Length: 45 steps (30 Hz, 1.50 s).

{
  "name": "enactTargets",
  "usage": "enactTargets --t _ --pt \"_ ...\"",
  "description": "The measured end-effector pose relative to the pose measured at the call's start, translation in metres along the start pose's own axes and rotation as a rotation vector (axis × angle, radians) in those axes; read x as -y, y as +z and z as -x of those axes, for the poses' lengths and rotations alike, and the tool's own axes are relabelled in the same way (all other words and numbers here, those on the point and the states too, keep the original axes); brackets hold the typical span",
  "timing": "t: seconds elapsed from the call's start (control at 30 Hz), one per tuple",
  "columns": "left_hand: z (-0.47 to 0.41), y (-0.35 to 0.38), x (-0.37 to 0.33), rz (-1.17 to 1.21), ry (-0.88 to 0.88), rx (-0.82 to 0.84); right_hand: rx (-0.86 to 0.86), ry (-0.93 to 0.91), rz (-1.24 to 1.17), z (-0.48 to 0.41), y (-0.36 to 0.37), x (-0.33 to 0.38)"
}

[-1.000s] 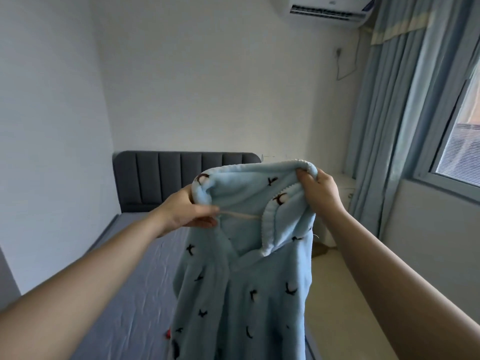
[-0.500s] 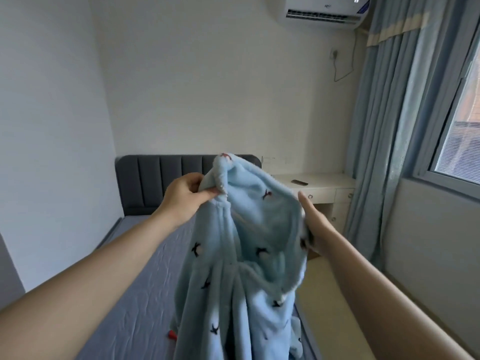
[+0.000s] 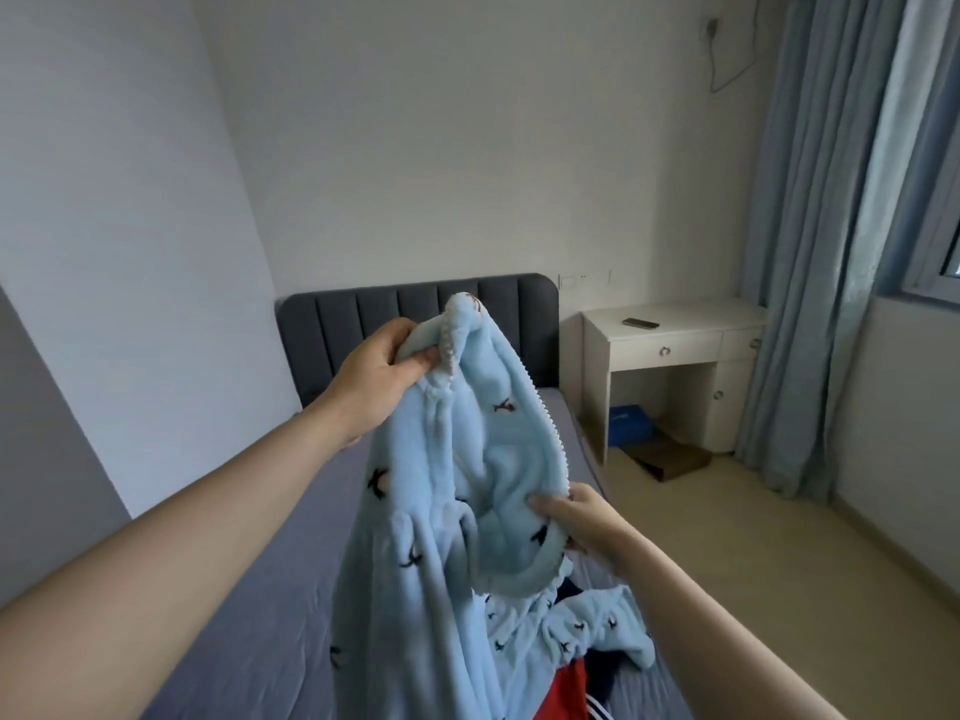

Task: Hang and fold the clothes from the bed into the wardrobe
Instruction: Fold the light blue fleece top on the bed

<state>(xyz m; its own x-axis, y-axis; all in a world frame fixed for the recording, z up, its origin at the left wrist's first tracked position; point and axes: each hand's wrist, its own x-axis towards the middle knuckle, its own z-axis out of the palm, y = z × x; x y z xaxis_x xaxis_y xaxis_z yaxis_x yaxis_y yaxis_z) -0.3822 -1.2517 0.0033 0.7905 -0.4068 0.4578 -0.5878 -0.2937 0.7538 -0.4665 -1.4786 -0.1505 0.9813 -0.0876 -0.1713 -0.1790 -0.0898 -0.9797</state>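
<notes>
A light blue fleece garment [image 3: 447, 511] with small dark bird prints hangs in front of me over the bed [image 3: 249, 615]. My left hand [image 3: 379, 381] pinches its top edge near the trimmed collar, held high. Lower and to the right, my right hand [image 3: 582, 522] grips the trimmed edge of the same garment. Its lower part drapes down onto the bed. Under it, at the bottom right, lie a red garment [image 3: 566, 688] and a dark navy one with white stripes [image 3: 602, 711], both partly hidden.
A dark grey padded headboard [image 3: 363, 314] backs the grey-sheeted bed. To the right stands a white desk [image 3: 675, 345] with a small dark device [image 3: 640, 323] on it, a blue box [image 3: 631, 423] and brown cardboard [image 3: 670, 459] below. Blue curtains [image 3: 831, 226] hang by the window.
My right hand has dropped lower along the garment's edge and closed on it. The view has tilted down, showing the desk and more clothes on the bed.
</notes>
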Motion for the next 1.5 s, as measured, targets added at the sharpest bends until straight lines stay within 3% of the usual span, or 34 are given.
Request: enactTargets --t 0.1,0.2,0.27,0.37,0.43,0.63,0.77,0.83,1.0,1.13,1.4,1.5 --pt "0.009 -0.013 0.011 -0.157 -0.041 0.023 -0.065 -0.027 -0.388 -0.009 -0.003 0.032" --pt "0.021 -0.028 0.025 -0.115 -0.119 -0.018 0.162 -0.157 -0.616 -0.009 -0.006 0.066" --pt "0.025 -0.039 0.024 0.002 -0.137 -0.064 0.239 -0.211 -0.437 -0.011 0.000 0.069" --pt "0.028 -0.050 0.015 0.067 -0.123 -0.066 0.056 -0.151 0.146 -0.020 0.023 0.040" --pt "0.032 -0.054 0.010 0.073 -0.119 -0.027 0.104 -0.054 0.150 -0.025 0.045 0.025" --pt "0.048 -0.068 0.028 0.049 -0.179 -0.023 0.157 -0.163 0.348 -0.031 0.071 0.024" --pt "0.053 -0.072 0.035 0.011 -0.211 0.022 0.080 -0.111 0.165 -0.031 0.084 0.007" --pt "0.053 -0.077 0.039 -0.021 -0.233 0.049 0.013 -0.110 0.229 -0.035 0.081 0.008" --pt "0.064 -0.084 0.065 -0.231 -0.307 0.093 -0.165 -0.294 0.401 -0.045 0.069 0.030" --pt "0.076 -0.085 0.085 -0.332 -0.360 0.109 -0.241 -0.475 0.669 -0.048 0.058 0.058" --pt "0.100 -0.066 0.111 -0.179 -0.483 0.277 -0.318 -0.441 0.759 -0.054 0.045 0.071" --pt "0.113 -0.046 0.116 0.032 -0.561 0.367 -0.370 -0.429 0.759 -0.053 0.038 0.074"
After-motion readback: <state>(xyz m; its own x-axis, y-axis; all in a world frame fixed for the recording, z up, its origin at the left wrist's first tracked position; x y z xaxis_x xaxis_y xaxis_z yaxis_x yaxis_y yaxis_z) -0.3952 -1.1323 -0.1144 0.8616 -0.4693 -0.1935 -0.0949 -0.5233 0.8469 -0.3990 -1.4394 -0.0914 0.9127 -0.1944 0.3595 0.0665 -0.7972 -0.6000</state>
